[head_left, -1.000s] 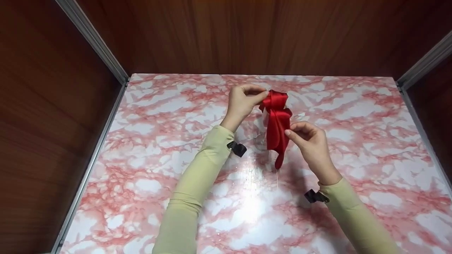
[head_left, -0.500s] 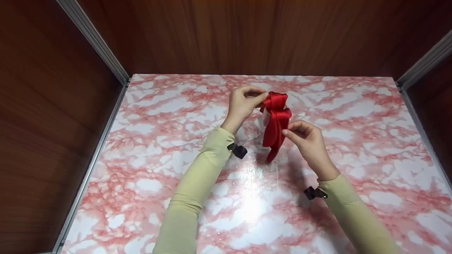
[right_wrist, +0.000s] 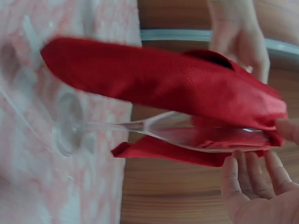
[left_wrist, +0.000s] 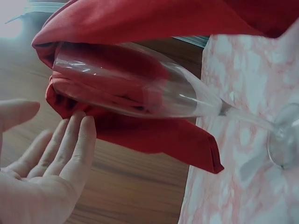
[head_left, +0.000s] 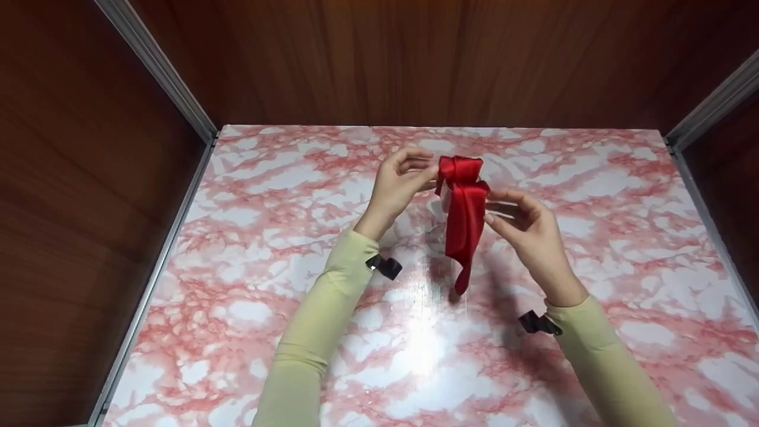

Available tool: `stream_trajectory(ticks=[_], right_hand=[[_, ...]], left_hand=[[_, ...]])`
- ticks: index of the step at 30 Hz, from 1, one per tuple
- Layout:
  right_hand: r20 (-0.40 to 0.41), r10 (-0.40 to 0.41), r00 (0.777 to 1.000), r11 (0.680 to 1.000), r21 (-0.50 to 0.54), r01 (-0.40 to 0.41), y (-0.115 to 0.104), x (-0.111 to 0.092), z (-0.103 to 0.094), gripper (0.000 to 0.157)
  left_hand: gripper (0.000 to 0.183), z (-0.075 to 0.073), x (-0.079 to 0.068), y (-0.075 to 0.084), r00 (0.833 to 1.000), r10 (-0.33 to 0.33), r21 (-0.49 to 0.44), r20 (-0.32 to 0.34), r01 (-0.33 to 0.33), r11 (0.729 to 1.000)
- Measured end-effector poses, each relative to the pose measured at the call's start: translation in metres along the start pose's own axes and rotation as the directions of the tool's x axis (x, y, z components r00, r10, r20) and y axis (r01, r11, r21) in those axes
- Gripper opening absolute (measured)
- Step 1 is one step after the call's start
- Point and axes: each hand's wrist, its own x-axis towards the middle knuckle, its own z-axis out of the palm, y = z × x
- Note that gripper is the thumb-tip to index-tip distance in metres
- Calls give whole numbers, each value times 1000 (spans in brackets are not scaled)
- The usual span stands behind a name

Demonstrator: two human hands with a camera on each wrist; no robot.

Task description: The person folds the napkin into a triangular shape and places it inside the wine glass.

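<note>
A red satin napkin (head_left: 465,219) spills over the rim of a clear champagne flute (left_wrist: 187,95), with part of it tucked inside the bowl. One long flap hangs toward the viewer and tapers to a tip; another hangs on the far side in both wrist views. The flute stands upright on its round foot (right_wrist: 70,123). My left hand (head_left: 394,184) is beside the napkin's upper left fold, its fingers extended, fingertips (left_wrist: 87,123) right at the red edge. On the other side, my right hand (head_left: 533,237) has loosened, spread fingers close along the napkin's right edge.
The table (head_left: 237,332) has a red and white marbled top with a bright glare in the middle. Brown wood-grain panels (head_left: 379,65) enclose the back and sides, joined by metal corner strips (head_left: 172,83).
Both hands have loosened their pinches on the napkin. The left hand has drawn back to the left, and the right one has shifted slightly right. The front flap hangs lower after swinging left.
</note>
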Motion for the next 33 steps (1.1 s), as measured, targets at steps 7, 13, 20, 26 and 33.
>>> stream_trajectory(ticks=[7,13,20,26,33], right_hand=[[79,11,997,998,-69,-5,-20,3,6,62],[115,58,992,991,-130,-42,-19,4,13,71],[173,37,984,997,-77,-24,-14,14,15,75],[224,11,975,986,-165,27,-10,33,15,80],[280,-24,960,983,-169,74,-15,50,15,79]], left_hand=[[27,0,-24,19,988,108,137,114,-123,983],[29,2,-30,14,986,124,121,112,-137,983],[32,2,-47,11,990,144,105,3,-144,984],[34,9,-68,8,980,167,53,-110,-162,985],[37,20,-80,-18,962,229,-39,-145,-237,971]])
